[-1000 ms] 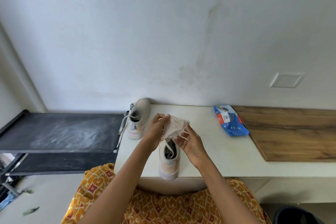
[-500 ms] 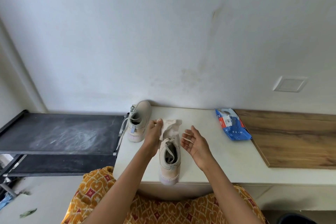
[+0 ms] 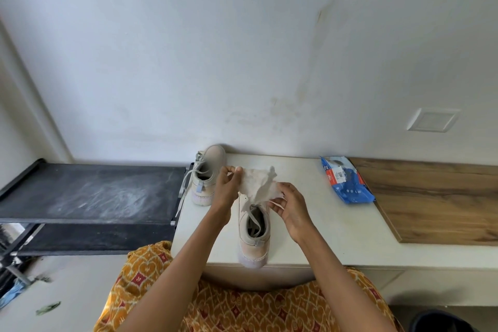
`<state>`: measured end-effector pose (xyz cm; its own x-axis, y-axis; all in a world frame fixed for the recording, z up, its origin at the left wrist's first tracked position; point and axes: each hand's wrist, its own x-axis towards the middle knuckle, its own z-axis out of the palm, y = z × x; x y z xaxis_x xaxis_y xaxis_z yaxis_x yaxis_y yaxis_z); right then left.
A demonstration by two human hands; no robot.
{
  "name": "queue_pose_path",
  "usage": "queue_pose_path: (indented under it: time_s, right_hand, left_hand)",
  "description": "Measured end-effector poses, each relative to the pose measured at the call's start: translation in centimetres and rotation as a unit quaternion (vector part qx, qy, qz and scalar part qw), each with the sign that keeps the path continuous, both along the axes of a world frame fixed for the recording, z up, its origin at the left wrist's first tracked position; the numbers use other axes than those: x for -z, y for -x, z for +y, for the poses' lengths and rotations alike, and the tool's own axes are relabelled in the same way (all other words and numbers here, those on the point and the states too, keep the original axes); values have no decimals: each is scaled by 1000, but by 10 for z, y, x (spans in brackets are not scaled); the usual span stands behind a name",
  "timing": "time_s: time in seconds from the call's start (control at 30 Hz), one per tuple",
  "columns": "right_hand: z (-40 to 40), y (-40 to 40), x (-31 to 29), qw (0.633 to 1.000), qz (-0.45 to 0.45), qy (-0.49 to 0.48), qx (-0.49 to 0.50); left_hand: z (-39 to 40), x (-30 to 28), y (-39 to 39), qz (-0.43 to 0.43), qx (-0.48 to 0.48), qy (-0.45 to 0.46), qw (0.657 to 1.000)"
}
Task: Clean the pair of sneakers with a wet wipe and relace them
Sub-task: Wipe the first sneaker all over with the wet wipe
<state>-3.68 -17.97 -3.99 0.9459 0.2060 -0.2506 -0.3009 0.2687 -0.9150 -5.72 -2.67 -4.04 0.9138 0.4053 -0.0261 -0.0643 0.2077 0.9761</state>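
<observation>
Pinching a crumpled wipe (image 3: pixel 257 183) between them, both hands hold it stretched above the near shoe (image 3: pixel 254 234). The left hand (image 3: pixel 225 188) has its fingertips pressed together on the wipe's left edge; the right hand (image 3: pixel 289 203) grips the right edge between thumb and curled fingers. The wipe is thin, off-white and wrinkled, with a ragged upper edge.

The near shoe is a beige sneaker with a soft matte upper and a pale ribbed sole. It stands upright on the table (image 3: pixel 336 232), heel at the near edge, just overhanging. Its lace (image 3: pixel 252 217) lies loose in the opening. The far shoe (image 3: pixel 207 176) stands at the table's far left corner, toe against the wall (image 3: pixel 242 48), and its grey lace (image 3: pixel 184 191) hangs off the left edge.

The pack (image 3: pixel 346 180) of wipes lies to the right, a blue glossy soft pouch with a white label; its contents cannot be seen. The table is smooth and white; a wood-grain board (image 3: pixel 436 202) covers its right part. On the left stands a black rack (image 3: pixel 89 191) with a dusty, streaked top shelf. A patterned orange garment (image 3: pixel 242 310) fills the near edge.
</observation>
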Motion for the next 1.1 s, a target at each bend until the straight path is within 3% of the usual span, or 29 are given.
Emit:
queue_pose_path:
  time_s: [0.23,0.4,0.5,0.63,0.77,0.93,1.1]
  right_hand:
    - [7,5,-2,991,-20,20,-130]
    - [3,-3,-2,998,-7,-20,-60]
    - [-10,-8,10,1000,15,-5,-11]
    - [-15,-2,18,994,-12,95,-55]
    - [-5,0,14,959,-100,211,-158]
    - [1,-8,-4,964,-96,104,-227]
    - [7,-16,-5,959,-52,12,-277]
  left_hand:
    - [-1,1,2,-39,97,7,994]
    - [11,-2,-2,-10,-42,89,995]
    - [25,-4,-1,-9,-55,144,988]
    - [25,-5,0,-23,-25,144,989]
    - [13,-21,0,-32,72,156,985]
    - [10,-36,-3,-38,195,236,951]
    - [21,-32,-4,-39,221,256,940]
